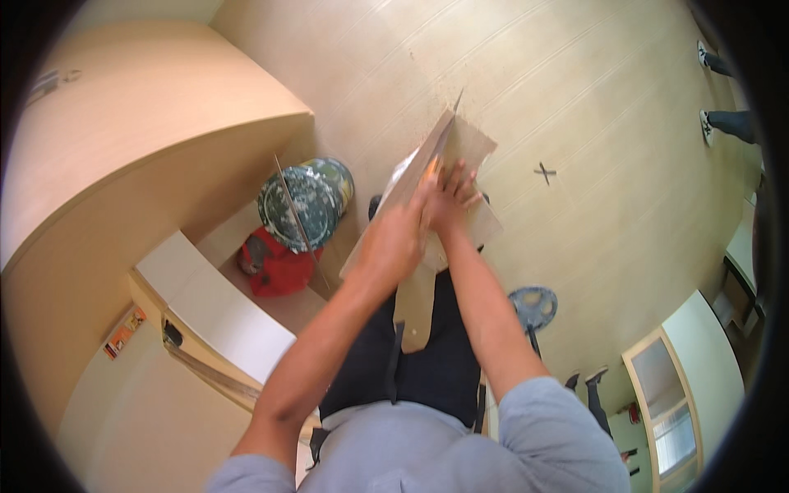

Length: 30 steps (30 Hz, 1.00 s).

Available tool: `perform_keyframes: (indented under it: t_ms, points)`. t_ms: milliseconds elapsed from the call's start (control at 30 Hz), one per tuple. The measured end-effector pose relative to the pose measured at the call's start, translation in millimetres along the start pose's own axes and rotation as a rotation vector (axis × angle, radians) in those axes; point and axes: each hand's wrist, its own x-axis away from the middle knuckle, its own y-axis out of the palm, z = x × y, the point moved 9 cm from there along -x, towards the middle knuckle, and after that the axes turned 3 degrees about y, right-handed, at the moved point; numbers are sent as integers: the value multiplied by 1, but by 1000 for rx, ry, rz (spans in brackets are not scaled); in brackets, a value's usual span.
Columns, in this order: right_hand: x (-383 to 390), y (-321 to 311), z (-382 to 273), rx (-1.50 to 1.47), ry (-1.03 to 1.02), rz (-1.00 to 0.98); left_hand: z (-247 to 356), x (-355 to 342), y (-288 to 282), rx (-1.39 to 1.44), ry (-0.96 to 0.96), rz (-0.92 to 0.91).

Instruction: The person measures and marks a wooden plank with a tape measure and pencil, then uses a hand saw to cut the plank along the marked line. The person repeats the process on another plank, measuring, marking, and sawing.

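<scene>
My left hand [400, 240] is closed around a tool with an orange part near the fingers. From it a narrow, grey pointed blade [448, 131] reaches forward past the far edge of the boards. The grip itself is mostly hidden, and the kind of tool is not clear. My right hand [454, 195] rests with fingers spread on a thin beige board [481, 209], just right of the blade. A long light-brown board [374, 238] slants along the left side. Below the hands, a beige strip with a rounded end [417, 308] lies over my dark trousers.
Left of the boards stands a white-splattered bucket [302, 205] with a thin strip [292, 201] across it and a red bag [288, 273] beside. A large wooden panel [156, 107] fills the left. A bluish disc [534, 306] is at right. Other people's legs [727, 125] appear far right.
</scene>
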Motion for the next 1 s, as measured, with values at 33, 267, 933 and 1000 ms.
perform_keyframes:
  t_ms: [33, 267, 933, 1000]
  points:
    - [0, -3, -4, -55, -34, 32, 16, 24, -16, 34, 85, 72]
    - [-6, 0, -1, -89, -57, -17, 24, 126, -57, -35, -219, -199]
    - [0, 0, -6, -70, -86, -21, 5, 28, -3, 157, 123, 201]
    - [0, -2, -8, -55, -86, -3, 4, 84, -16, 62, -58, 33]
